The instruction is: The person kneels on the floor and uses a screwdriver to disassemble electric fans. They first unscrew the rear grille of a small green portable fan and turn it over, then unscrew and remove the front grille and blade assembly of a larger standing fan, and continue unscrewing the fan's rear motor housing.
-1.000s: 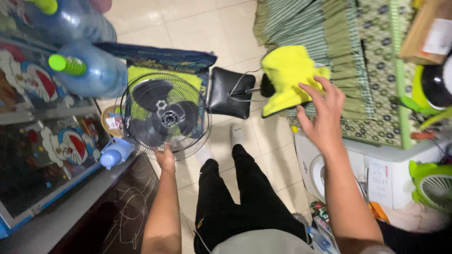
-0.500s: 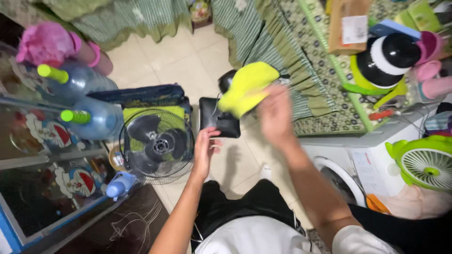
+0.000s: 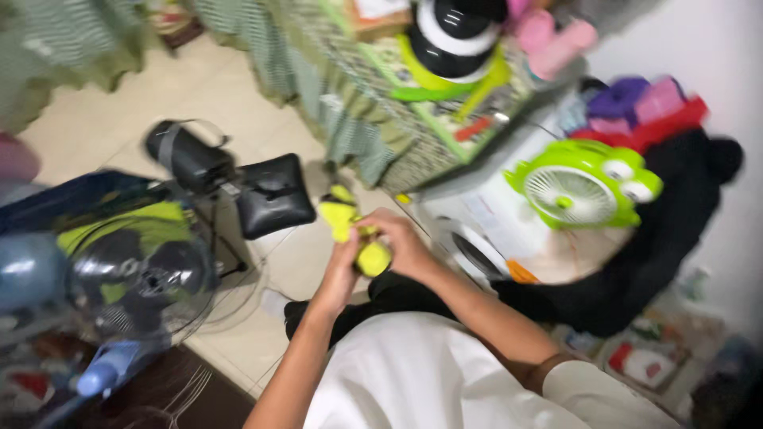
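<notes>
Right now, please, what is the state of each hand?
Left hand: closed on the yellow cloth.
Right hand: closed on the same yellow cloth.

We see a brown cardboard box (image 3: 380, 9) with a white label at the back edge of the cluttered green-covered shelf (image 3: 445, 119). A small red-and-white package (image 3: 642, 361) lies blurred on the floor near the right edge.

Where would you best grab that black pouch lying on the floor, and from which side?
Take the black pouch across its near, rounded edge, coming from above on the side facing the person. It seems to lie flat on the tiles, its bulging top is bare, and a black cylinder-shaped case crowds its far left corner. Blur hides any handle.
</notes>
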Motion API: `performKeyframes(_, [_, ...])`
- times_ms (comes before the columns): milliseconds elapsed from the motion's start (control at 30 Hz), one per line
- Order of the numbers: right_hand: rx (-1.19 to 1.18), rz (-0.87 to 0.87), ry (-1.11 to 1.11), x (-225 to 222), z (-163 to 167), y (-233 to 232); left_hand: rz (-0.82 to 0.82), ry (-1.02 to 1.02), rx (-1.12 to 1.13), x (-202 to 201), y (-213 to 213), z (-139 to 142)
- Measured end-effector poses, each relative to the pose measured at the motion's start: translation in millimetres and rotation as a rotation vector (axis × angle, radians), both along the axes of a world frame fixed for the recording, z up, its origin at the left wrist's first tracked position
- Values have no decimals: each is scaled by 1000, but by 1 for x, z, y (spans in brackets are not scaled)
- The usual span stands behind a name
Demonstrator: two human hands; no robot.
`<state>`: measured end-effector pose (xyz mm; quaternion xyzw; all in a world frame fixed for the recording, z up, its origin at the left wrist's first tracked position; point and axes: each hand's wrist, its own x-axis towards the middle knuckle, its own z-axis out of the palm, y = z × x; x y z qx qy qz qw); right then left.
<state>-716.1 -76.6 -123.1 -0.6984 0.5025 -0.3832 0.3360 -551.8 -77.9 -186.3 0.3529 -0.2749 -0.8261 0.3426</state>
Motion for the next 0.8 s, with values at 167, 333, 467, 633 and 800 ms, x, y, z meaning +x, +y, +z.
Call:
performKeyframes(167, [63, -369, 127, -118, -25, 38, -306, -301, -404, -115, 13, 3])
performKeyframes(333, [159, -661, 29, -187, -27, 70, -327, -220, -537, -172, 17, 34])
performKeyframes(467, [3, -649, -353, -210, -22, 90, -240, -115, -598, -194, 12, 61])
performKeyframes(633, [-217, -1021, -243, -253, 38, 129, -320, 13, -805, -212, 15, 98])
performKeyframes(800, [-652, -1149, 153, -316, 122, 172, -492, 178, -608, -243, 21, 112])
